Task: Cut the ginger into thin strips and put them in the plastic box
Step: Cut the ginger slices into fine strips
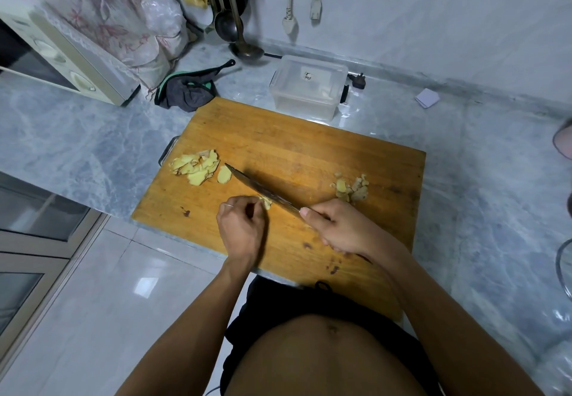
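A person stands at a grey marbled worktop, seen from above. A rectangular wooden cutting board fills the centre of the frame.

The left hand, low centre, has its fingers curled over a small piece of pale yellow ginger, pinning it to the board. The right hand, just right of it, is wrapped round the handle of a broad steel kitchen knife, thumb lying along the top. The blade runs up and left, its flat side right against the held ginger.

Risks, as a judgement: the held piece is small and the fingertips sit very near the edge, so a slip or a roll of the ginger could bring the blade onto a finger. The board's near edge appears to overhang the worktop, so hard pressure there might tip it. The clear plastic box, open, stands past the board's far edge at upper centre; strips carried that far could drop on the way.

Counts: one knife, one board, one plastic box. Ginger lies in three places: a heap of sliced ginger pieces at centre left, a smaller pile of ginger trimmings at centre right, and the piece under the left hand. Single slices are too overlapped to count. Two white plugs hang on the wall at the top.
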The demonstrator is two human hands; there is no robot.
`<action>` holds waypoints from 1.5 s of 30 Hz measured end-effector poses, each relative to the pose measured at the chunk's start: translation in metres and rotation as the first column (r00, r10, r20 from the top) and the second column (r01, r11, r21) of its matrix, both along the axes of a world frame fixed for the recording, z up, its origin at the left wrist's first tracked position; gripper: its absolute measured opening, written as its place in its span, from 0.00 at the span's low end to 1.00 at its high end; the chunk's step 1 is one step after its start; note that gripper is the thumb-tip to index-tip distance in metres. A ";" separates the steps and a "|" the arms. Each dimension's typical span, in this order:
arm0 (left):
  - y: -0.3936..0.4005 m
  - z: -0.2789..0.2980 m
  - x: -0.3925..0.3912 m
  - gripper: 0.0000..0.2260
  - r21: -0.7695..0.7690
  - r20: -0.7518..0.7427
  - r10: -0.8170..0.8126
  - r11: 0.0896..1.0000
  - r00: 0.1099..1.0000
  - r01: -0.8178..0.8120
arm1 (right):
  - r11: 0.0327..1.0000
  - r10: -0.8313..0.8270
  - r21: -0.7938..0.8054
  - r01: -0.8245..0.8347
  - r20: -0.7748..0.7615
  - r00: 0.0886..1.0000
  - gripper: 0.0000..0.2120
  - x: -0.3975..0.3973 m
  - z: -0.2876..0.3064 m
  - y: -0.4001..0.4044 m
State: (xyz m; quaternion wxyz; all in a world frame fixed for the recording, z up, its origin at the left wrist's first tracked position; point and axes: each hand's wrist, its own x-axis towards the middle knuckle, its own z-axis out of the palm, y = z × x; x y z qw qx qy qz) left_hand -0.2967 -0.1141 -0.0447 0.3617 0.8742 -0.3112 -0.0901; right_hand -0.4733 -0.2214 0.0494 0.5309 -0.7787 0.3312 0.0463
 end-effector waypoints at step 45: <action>0.025 -0.004 -0.005 0.04 0.081 0.410 -0.440 0.890 0.799 0.449 | 0.963 0.024 -0.265 -0.052 -0.106 0.994 0.21 -0.002 -0.004 0.046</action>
